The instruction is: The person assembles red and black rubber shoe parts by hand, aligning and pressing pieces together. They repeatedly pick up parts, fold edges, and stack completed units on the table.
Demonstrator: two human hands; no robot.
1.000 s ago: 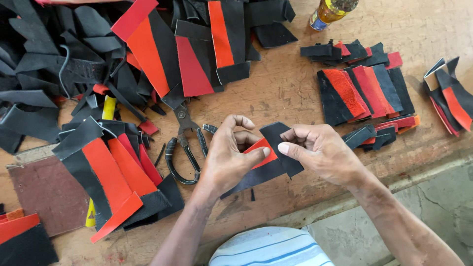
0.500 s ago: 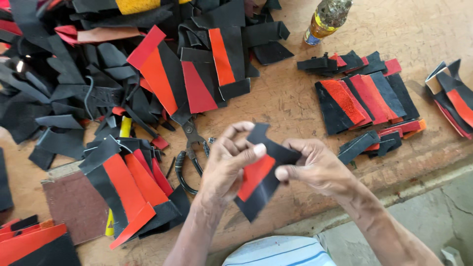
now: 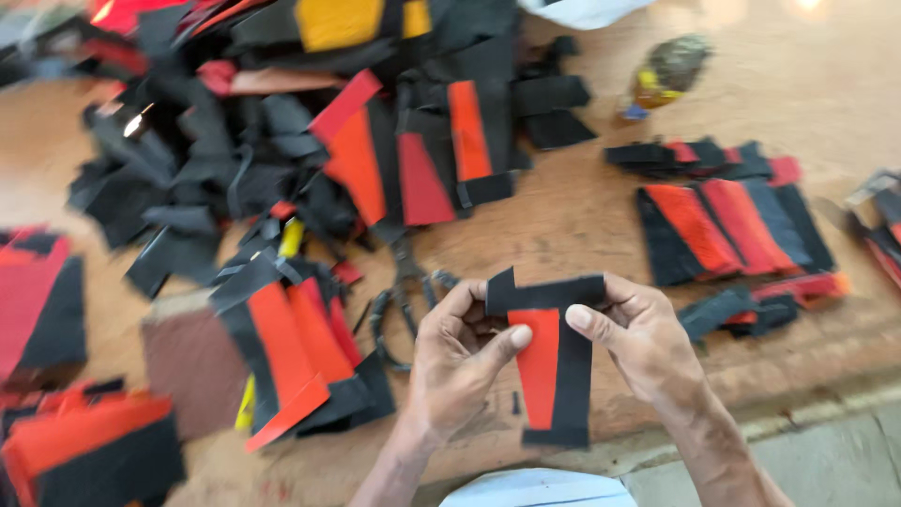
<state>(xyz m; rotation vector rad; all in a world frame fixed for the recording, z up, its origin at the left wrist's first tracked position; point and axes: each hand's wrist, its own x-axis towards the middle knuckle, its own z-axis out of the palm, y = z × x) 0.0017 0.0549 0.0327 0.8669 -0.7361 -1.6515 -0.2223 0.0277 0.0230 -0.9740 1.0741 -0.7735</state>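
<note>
Both of my hands hold one black piece of material with a red-orange panel upright above the wooden board. My left hand pinches its left edge, thumb on the red panel. My right hand grips its upper right corner, thumb on the front. Black-handled scissors lie on the board just left of my left hand, partly hidden by it.
A big heap of black and red cut pieces fills the upper left. Stacked red-and-black pieces lie at lower left, beside a brown block. Sorted pieces lie at right. A small bottle stands at the back. Grey floor is at lower right.
The piece has turned from lying slanted to hanging upright between my hands, red panel facing me. The view has shifted, so the heap and stacks sit lower and further right.
</note>
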